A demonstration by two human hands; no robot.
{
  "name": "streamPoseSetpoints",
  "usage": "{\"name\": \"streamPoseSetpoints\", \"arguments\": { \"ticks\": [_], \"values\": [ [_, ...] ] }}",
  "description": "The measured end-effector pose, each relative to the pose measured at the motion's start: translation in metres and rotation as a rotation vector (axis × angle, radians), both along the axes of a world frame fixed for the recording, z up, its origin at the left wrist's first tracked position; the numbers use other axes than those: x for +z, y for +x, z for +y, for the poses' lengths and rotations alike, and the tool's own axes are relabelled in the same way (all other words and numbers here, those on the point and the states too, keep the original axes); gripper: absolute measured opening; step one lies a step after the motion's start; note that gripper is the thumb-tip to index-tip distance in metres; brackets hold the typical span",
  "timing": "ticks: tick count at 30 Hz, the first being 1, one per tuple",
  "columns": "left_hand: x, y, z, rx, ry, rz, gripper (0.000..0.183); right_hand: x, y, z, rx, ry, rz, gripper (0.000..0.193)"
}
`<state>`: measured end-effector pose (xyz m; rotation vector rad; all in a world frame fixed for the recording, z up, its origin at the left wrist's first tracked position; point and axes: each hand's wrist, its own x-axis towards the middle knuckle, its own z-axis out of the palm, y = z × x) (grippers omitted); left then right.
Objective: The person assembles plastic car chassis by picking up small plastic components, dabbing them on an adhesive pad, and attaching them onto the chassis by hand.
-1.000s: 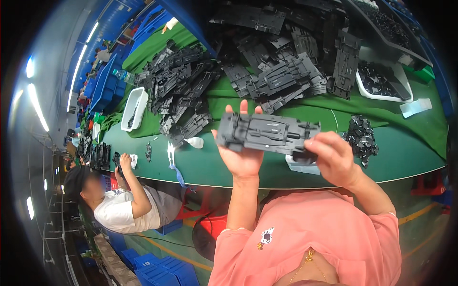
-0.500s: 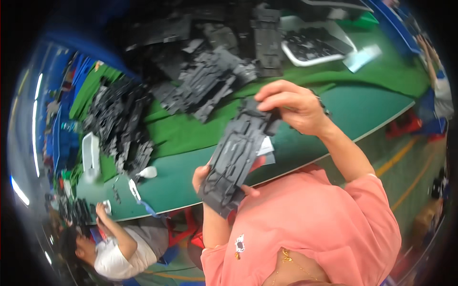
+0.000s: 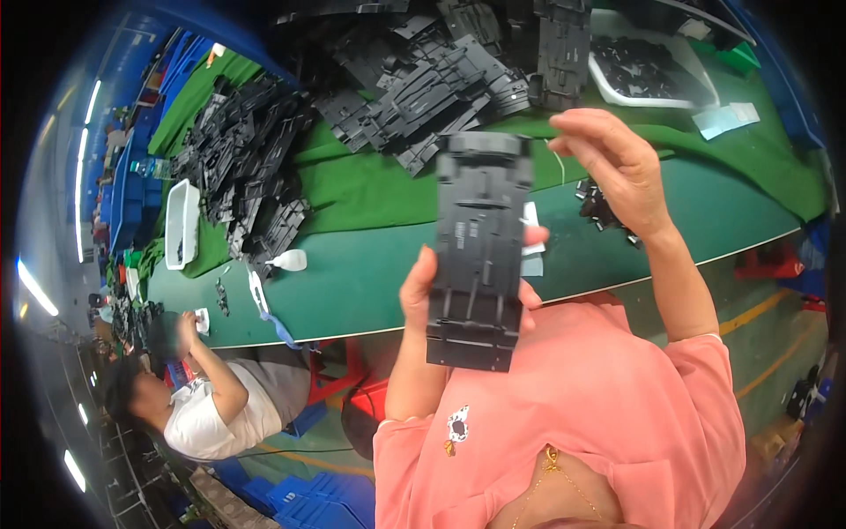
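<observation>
A long black moulded plastic part [image 3: 476,251] stands almost upright in front of my chest, its ribbed face toward me. My left hand [image 3: 418,286] is closed around its lower half, thumb at the left edge and fingertips showing past the right edge. To the right of the part's upper end is my right hand [image 3: 621,172], apart from it, with thumb and fingers pinched together. Next to those fingertips is a thin pale strip [image 3: 557,163]; whether they grip it is hard to see. Small black pieces [image 3: 604,210] lie on the table below my right hand.
Piles of similar black parts [image 3: 242,159] [image 3: 432,88] cover the green cloth [image 3: 352,194]. A white bin [image 3: 656,97] of small black pieces stands at far right, a white tray [image 3: 182,225] at left. A white bottle [image 3: 289,260] lies nearby. Another person [image 3: 216,392] works at the left.
My right hand has let go of the part's upper end and moved right. The part has turned from slanting to nearly upright in my left hand. The view has shifted.
</observation>
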<state>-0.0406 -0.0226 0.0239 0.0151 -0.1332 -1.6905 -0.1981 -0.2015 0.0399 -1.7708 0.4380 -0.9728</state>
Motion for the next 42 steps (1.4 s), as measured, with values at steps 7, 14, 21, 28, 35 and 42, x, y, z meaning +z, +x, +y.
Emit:
{"name": "streamPoseSetpoints", "arguments": {
  "ticks": [7, 14, 21, 28, 35, 42],
  "values": [
    [-0.005, 0.020, 0.009, 0.407, 0.149, -0.232, 0.080, 0.003, -0.049, -0.022, -0.265, 0.114, 0.067, 0.018],
    [-0.014, 0.032, 0.009, 0.508, 0.194, -0.294, 0.074, -0.019, -0.070, -0.032, -0.276, -0.177, 0.645, 0.013],
    [-0.020, 0.040, 0.012, 0.554, 0.178, -0.299, 0.072, -0.025, -0.060, -0.032, -0.152, -0.354, 0.786, 0.014],
    [-0.025, 0.040, 0.014, 0.559, 0.189, -0.300, 0.070, -0.020, -0.048, -0.039, -0.095, -0.294, 0.995, 0.019],
    [-0.034, 0.048, 0.011, 0.591, 0.192, -0.320, 0.068, -0.017, -0.054, -0.037, -0.223, -0.334, 0.874, 0.016],
    [-0.051, 0.061, 0.004, 0.614, 0.180, -0.332, 0.065, -0.016, -0.060, -0.032, -0.251, 0.203, 0.719, 0.015]
  ]
}}
